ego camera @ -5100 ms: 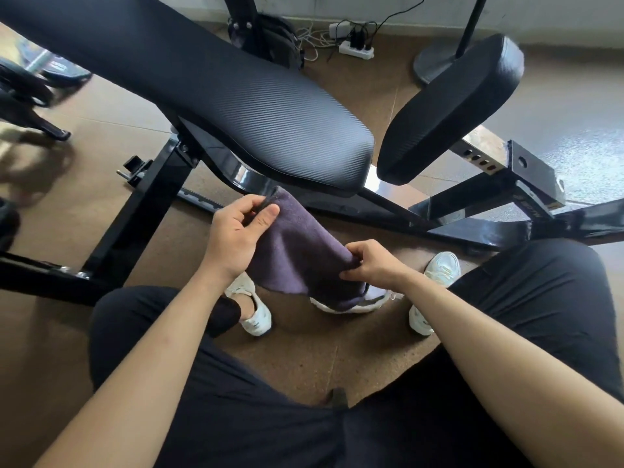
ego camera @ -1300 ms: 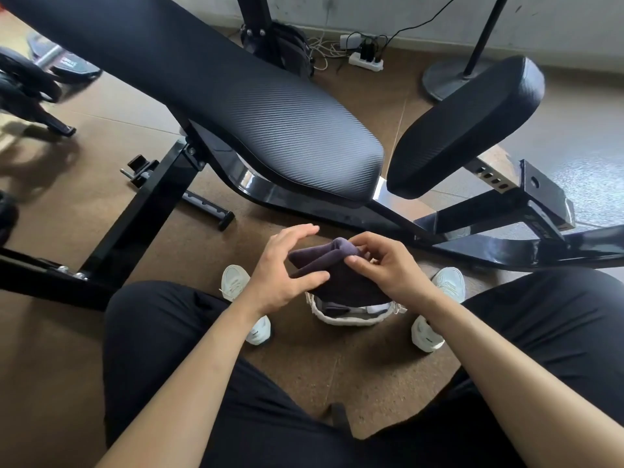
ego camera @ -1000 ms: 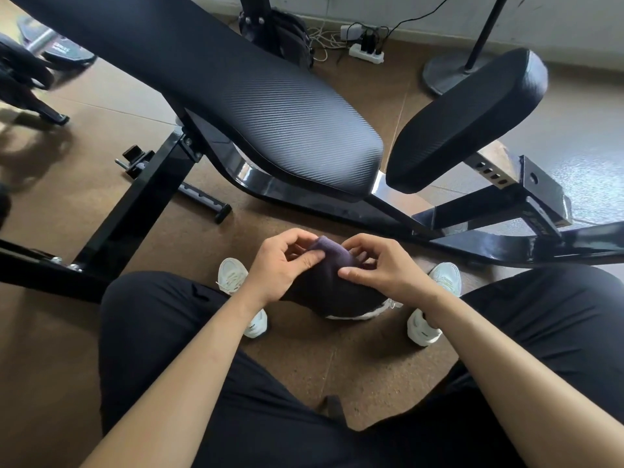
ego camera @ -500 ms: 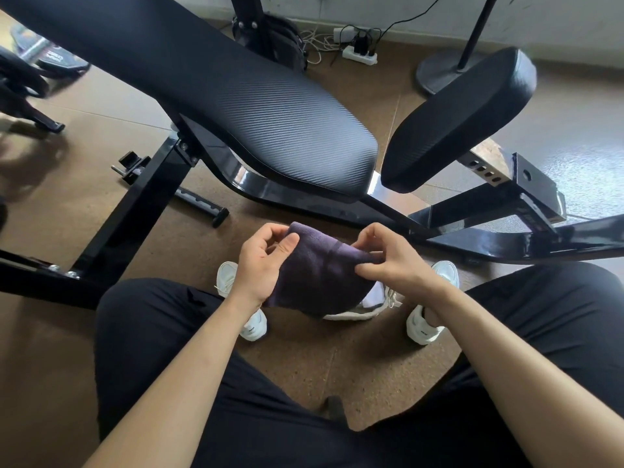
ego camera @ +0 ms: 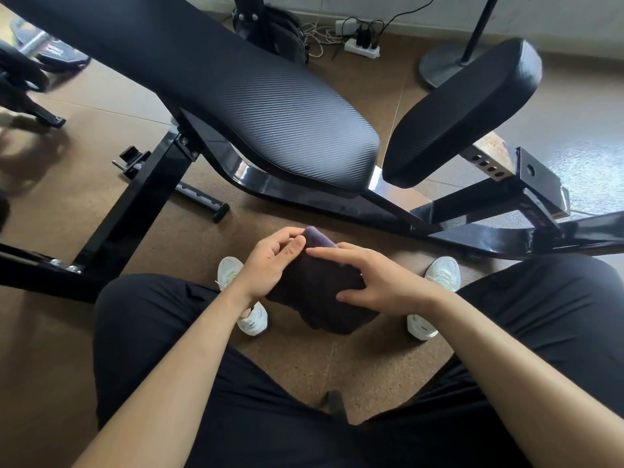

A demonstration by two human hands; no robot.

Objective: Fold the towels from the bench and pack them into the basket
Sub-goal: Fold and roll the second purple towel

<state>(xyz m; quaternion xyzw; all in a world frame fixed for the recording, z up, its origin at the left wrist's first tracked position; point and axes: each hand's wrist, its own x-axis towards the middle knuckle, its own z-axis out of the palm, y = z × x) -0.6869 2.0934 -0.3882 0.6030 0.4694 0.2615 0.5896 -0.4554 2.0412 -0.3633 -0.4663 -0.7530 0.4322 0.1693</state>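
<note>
A black weight bench filled the upper part of the view, its long ribbed backrest sloping down towards a shorter seat pad, both on a glossy black frame. On the near side of the bench the person's legs in black trousers were spread apart over a brown floor. Beyond the bench, by the wall, stood a round stand base. Just in front of the bench frame, between the knees, a folded dark purple towel was held up off the floor. The left hand pinched the towel's corner nearest the bench between thumb and curled fingers. The right hand clasped the bundle, fingers stretched over its top and thumb against its near side. White sneakers rested on the floor below the hands, close to the bench frame. A white power strip lay behind the bench
</note>
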